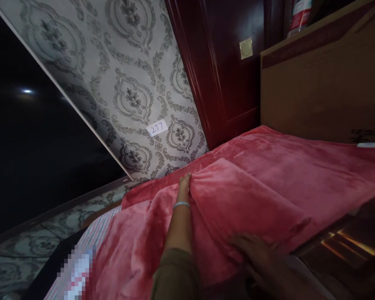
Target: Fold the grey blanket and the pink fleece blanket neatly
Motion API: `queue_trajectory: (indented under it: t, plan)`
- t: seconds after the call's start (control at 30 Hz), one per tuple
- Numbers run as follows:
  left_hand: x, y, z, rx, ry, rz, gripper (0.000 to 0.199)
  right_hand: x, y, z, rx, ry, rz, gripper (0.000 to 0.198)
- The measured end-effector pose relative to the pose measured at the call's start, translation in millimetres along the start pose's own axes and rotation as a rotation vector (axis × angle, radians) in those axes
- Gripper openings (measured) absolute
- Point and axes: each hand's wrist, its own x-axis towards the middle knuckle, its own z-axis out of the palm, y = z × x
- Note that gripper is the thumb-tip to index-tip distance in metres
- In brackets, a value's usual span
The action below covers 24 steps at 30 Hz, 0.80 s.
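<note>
A pink-red plush blanket lies spread out in front of me, with one layer folded over on itself. My left hand is at the far left corner of that fold, its fingers closed on the gathered cloth. A pale bracelet circles the left wrist. Nearer to me, my right hand rests at the near edge of the folded layer. It is dim and slightly blurred, with the fingers stretched out along the cloth.
A large cardboard box stands at the back right. Dark red panelling and patterned wallpaper rise behind the blanket. A big black screen fills the left. Striped cloth shows under the blanket; a glossy brown surface lies at lower right.
</note>
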Motion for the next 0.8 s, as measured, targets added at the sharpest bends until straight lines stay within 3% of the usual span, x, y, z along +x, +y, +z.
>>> queue_trajectory:
  t: [0.13, 0.23, 0.47, 0.6, 0.8]
  plan:
    - [17, 6, 11, 0.047, 0.046, 0.049, 0.021, 25, -17, -14, -0.014, 0.198, -0.090, 0.032]
    - [25, 9, 12, 0.077, 0.076, 0.060, 0.017, 38, -24, -9, -0.072, 0.274, -0.167, 0.027]
    - [23, -4, 3, 0.178, 0.094, -0.051, 0.016, 21, -16, 35, -0.177, 0.163, -0.180, 0.025]
    - [21, -1, 0, 0.194, 0.104, -0.075, 0.020, 16, -12, 29, -0.194, 0.057, -0.205, 0.026]
    - [8, 7, -2, 0.206, 0.077, -0.097, 0.017, 21, -20, 17, -0.123, 0.025, -0.146, 0.029]
